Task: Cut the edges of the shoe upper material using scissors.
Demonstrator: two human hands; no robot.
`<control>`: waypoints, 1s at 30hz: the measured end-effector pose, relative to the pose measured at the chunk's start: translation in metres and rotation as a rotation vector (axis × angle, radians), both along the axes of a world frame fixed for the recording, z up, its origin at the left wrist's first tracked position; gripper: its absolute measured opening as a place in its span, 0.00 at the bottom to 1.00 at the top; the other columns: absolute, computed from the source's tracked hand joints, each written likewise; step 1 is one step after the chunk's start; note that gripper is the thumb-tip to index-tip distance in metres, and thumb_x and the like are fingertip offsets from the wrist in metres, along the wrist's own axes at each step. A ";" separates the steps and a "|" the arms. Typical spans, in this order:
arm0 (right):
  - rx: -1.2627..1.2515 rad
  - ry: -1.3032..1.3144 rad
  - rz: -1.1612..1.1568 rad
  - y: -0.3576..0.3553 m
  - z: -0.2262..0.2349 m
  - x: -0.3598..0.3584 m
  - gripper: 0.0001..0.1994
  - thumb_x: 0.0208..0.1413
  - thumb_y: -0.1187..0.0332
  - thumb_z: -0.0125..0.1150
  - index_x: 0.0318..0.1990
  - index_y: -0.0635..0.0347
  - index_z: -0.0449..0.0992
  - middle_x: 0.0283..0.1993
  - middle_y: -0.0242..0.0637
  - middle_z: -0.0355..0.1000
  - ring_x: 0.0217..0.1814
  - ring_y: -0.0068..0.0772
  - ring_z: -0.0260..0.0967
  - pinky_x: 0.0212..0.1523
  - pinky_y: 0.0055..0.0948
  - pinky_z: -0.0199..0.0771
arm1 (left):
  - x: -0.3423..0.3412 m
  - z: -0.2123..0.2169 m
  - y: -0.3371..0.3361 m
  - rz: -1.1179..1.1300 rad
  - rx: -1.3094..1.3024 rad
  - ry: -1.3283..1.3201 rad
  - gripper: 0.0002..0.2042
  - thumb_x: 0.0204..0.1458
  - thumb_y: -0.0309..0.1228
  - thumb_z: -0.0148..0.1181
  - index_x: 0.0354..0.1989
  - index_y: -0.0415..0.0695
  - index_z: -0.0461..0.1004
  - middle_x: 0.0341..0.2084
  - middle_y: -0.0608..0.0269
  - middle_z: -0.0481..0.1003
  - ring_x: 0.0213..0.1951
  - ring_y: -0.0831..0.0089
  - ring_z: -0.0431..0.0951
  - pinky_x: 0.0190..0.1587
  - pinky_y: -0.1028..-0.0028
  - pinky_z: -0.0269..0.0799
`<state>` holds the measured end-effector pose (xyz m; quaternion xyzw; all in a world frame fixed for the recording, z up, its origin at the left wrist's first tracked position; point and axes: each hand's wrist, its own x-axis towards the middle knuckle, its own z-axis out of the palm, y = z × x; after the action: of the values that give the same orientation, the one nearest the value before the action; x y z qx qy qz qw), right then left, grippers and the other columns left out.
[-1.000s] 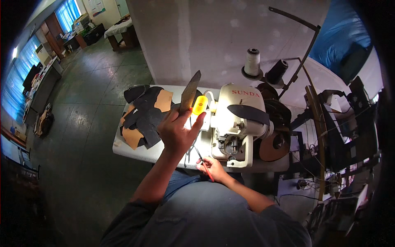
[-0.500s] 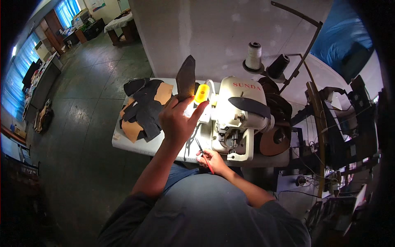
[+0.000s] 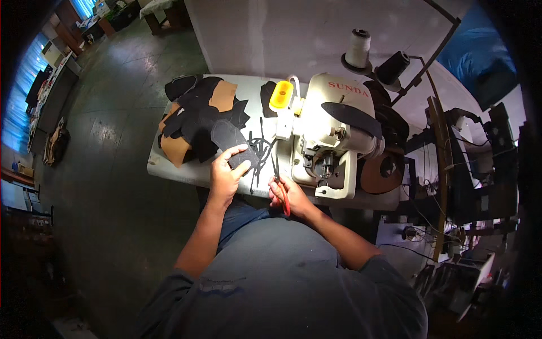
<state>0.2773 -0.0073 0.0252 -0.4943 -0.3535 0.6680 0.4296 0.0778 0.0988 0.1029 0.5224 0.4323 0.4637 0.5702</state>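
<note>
My left hand [image 3: 227,176] pinches the lower end of a dark leather piece [image 3: 230,140] between thumb and fingers, just over the table. In my right hand [image 3: 289,195] are red-handled scissors [image 3: 284,202], their dark blades pointing away from me. A tangle of thin black strips [image 3: 259,148] lies on the white table between the two hands. Left of it, black and tan leather pieces [image 3: 195,121] are heaped. The cream sewing machine [image 3: 330,130] stands just beyond and right of the scissors, with another dark leather piece [image 3: 351,118] resting on its top.
A yellow lamp [image 3: 281,95] lights the table beside the machine. White [image 3: 358,50] and black [image 3: 393,68] thread cones stand behind it. Brown leather [image 3: 383,170] sits at the machine's right. A metal stand [image 3: 437,51] rises at the back right, with cables below it.
My left hand has come down from beside the lamp toward me, turning the leather piece low over the table. The strips now show fully. My right hand still holds the scissors.
</note>
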 end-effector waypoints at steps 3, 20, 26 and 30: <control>0.045 -0.001 0.055 0.001 0.014 -0.001 0.17 0.76 0.53 0.60 0.56 0.57 0.72 0.39 0.29 0.73 0.36 0.20 0.72 0.44 0.28 0.81 | 0.002 -0.010 -0.003 -0.050 -0.057 -0.076 0.14 0.55 0.18 0.73 0.50 0.35 0.84 0.42 0.64 0.85 0.44 0.80 0.81 0.51 0.77 0.78; 0.130 -0.181 0.059 0.000 0.052 -0.011 0.18 0.73 0.51 0.63 0.49 0.58 0.74 0.32 0.29 0.73 0.33 0.20 0.72 0.40 0.26 0.76 | 0.017 -0.006 -0.004 -0.116 0.021 -0.036 0.16 0.56 0.19 0.70 0.53 0.37 0.84 0.45 0.58 0.86 0.46 0.75 0.84 0.53 0.73 0.79; 0.168 -0.238 0.003 0.003 0.059 -0.018 0.18 0.73 0.51 0.63 0.48 0.58 0.75 0.30 0.28 0.73 0.29 0.20 0.72 0.34 0.26 0.74 | 0.021 -0.003 -0.003 -0.119 0.081 0.080 0.17 0.57 0.15 0.68 0.56 0.35 0.82 0.48 0.59 0.84 0.49 0.76 0.82 0.56 0.74 0.78; 0.142 -0.178 -0.036 0.003 0.051 -0.020 0.17 0.72 0.52 0.64 0.48 0.58 0.75 0.29 0.27 0.73 0.28 0.19 0.71 0.32 0.25 0.73 | 0.021 -0.006 -0.004 -0.106 0.102 0.087 0.17 0.57 0.16 0.68 0.55 0.35 0.82 0.47 0.59 0.84 0.48 0.76 0.82 0.55 0.74 0.78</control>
<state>0.2572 -0.0047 0.0760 -0.5260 -0.4278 0.5869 0.4425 0.0989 0.0951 0.0969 0.5926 0.4043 0.4310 0.5474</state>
